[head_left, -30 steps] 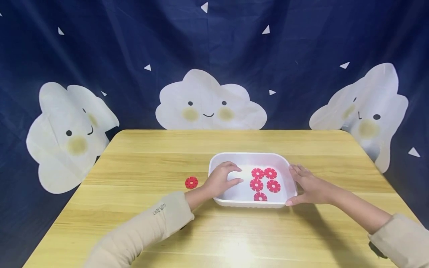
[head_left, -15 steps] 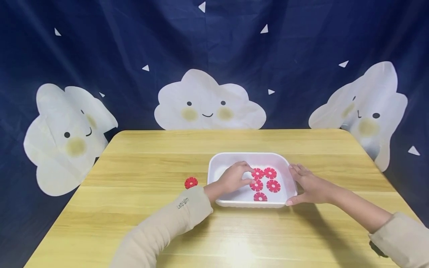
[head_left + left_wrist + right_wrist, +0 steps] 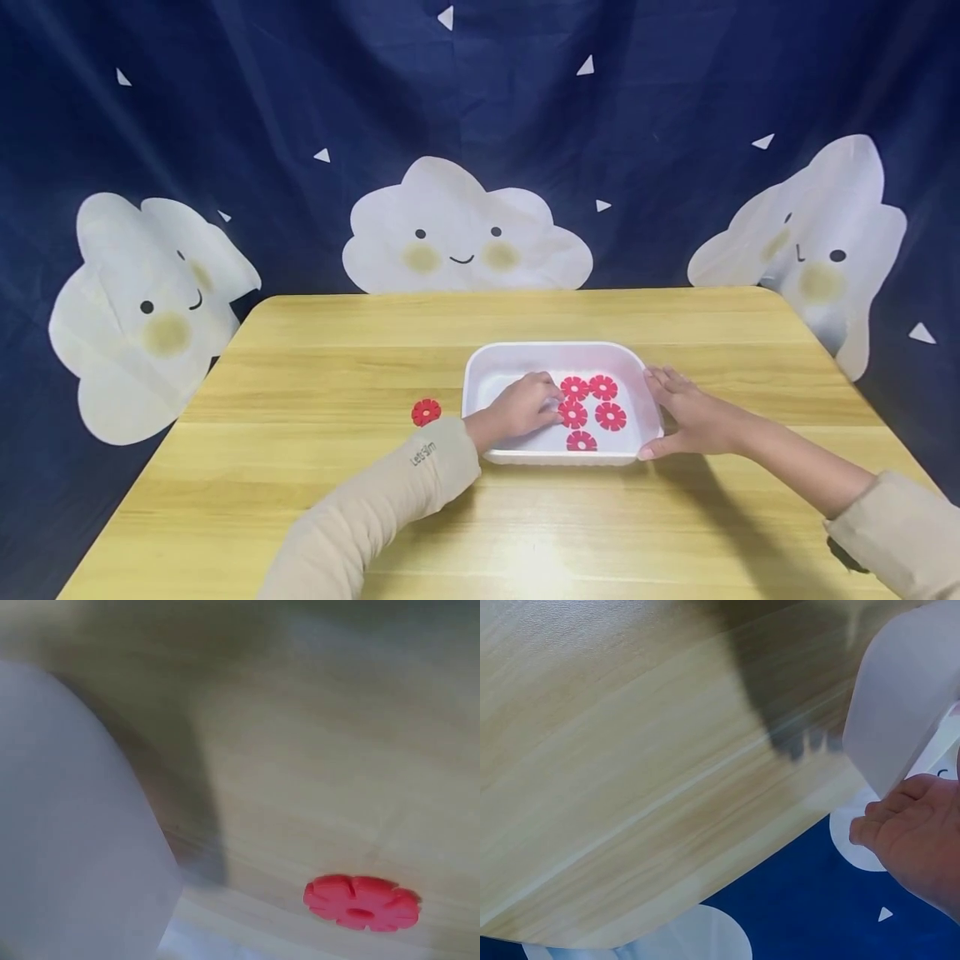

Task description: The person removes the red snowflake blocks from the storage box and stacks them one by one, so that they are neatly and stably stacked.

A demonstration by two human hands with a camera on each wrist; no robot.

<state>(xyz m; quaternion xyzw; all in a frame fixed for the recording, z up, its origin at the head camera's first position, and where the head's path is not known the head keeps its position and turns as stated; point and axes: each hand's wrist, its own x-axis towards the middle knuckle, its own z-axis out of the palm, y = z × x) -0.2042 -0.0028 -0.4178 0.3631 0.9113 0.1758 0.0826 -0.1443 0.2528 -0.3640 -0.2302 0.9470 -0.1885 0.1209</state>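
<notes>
In the head view a white plastic tray (image 3: pixel 555 457) stands on the table, with several red slotted toy discs (image 3: pixel 611 416) lying flat in its right half. My left hand (image 3: pixel 521 406) reaches in over the tray's left side. Its curled thumb and fingertips are at the left edge of the middle-left disc (image 3: pixel 574 414); I cannot tell whether they pinch it. My right hand (image 3: pixel 699 419) rests against the tray's right end, fingers along the outer wall and thumb at the front corner. The right wrist view shows this hand (image 3: pixel 922 836) beside the tray wall (image 3: pixel 900 697).
One more red slotted disc (image 3: pixel 426 412) lies on the wooden table (image 3: pixel 300 467), left of the tray and close to my left sleeve (image 3: pixel 397 500). Behind the table's far edge hangs a dark blue curtain (image 3: pixel 637 108) with printed clouds.
My left hand has moved right inside the tray, then down to the middle-left disc, its fingers curling in. My right hand and the discs have kept their places.
</notes>
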